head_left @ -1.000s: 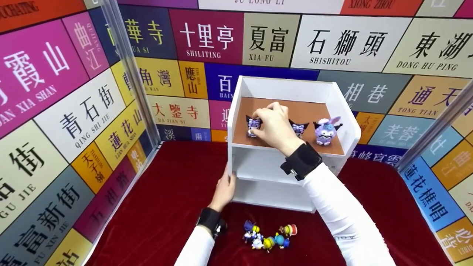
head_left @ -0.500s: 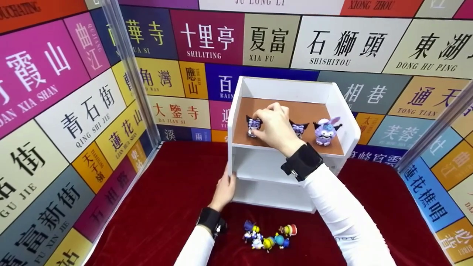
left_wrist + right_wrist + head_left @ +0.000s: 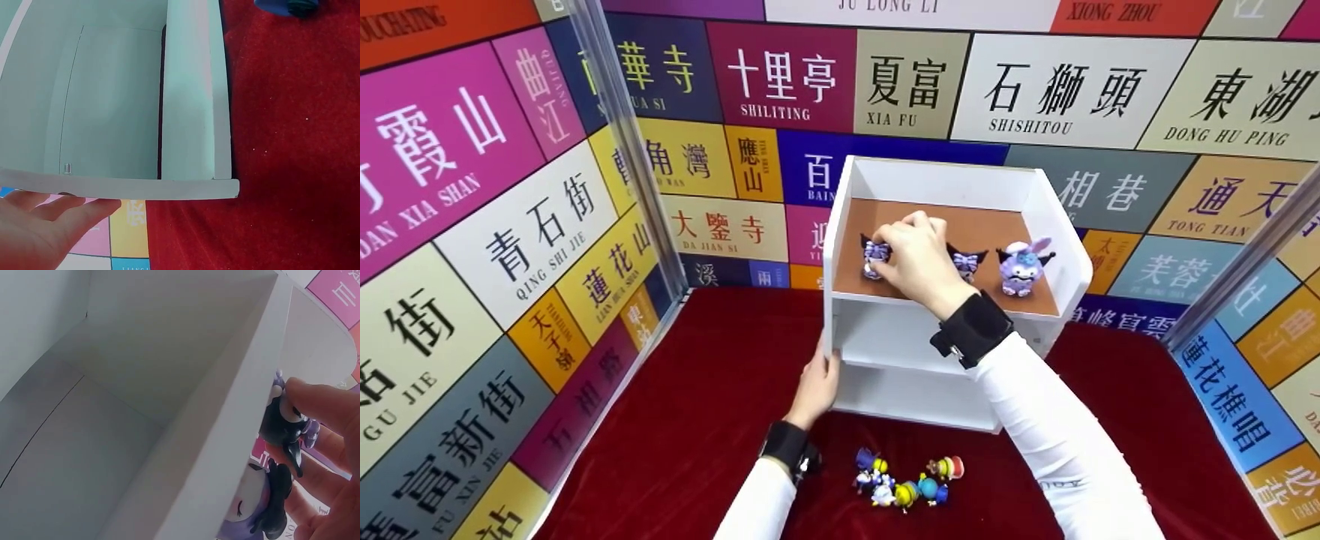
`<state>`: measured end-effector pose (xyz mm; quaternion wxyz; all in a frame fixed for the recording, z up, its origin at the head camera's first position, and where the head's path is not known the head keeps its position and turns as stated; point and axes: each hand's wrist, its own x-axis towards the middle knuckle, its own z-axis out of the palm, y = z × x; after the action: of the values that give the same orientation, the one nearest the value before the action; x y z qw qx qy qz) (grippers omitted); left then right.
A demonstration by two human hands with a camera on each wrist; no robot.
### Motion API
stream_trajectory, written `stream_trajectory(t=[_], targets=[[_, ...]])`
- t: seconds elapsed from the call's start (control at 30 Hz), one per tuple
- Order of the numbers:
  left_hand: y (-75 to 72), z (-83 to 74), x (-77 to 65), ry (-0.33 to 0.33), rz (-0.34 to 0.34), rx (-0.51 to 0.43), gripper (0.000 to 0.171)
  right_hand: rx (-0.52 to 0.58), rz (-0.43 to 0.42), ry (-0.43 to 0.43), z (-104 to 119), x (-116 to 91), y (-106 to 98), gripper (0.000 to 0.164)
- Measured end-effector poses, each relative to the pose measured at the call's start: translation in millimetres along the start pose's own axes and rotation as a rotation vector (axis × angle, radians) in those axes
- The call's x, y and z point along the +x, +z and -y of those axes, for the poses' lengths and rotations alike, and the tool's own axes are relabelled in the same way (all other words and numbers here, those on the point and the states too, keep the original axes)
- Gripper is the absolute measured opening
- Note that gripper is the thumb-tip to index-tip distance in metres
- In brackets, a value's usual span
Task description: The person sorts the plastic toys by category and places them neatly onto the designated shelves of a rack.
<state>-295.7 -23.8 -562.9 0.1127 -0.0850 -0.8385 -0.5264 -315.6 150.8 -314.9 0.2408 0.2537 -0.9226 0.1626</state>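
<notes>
A black-eared figurine with a purple bow (image 3: 874,257) is pinched by the right hand (image 3: 919,259) atop the left end of a white shelf unit (image 3: 900,330), whose side panel (image 3: 830,247) is touched by the left hand (image 3: 814,386), its fingers (image 3: 90,219) extended.

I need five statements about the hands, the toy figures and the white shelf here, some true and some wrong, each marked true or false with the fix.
1. The bare right hand holds a small black-and-purple toy figure. True.
2. The bare left hand rests against a side panel of the white box-shaped shelf unit. True.
3. The pale purple, long-eared figure stands on the brown top board. True.
4. The black-and-purple toy figure is in the lowest compartment. False: it is at the brown top board.
5. The cluster of small multicoloured figures lies inside the shelf unit. False: the cluster lies on the dark red velvety cloth.
</notes>
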Motion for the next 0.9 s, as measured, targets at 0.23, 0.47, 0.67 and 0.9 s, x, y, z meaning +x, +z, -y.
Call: stream_trajectory(t=[0.23, 0.47, 0.67, 0.9], targets=[[-0.4, -0.1, 0.0, -0.008, -0.008, 0.002, 0.057, 0.007, -0.029, -0.006, 1, -3, -4, 0.034], [1.1, 0.5, -0.1, 0.001, -0.005, 0.004, 0.056, 0.082, -0.208, -0.036, 8, -23, -19, 0.036], [2.0, 0.4, -0.4, 0.0, -0.005, 0.0, 0.056, 0.163, -0.354, -0.068, 7, -60, -30, 0.031], [2.3, 1.8, 0.5, -0.005, -0.011, 0.0, 0.056, 0.317, -0.448, -0.121, -4, -111, -28, 0.008]])
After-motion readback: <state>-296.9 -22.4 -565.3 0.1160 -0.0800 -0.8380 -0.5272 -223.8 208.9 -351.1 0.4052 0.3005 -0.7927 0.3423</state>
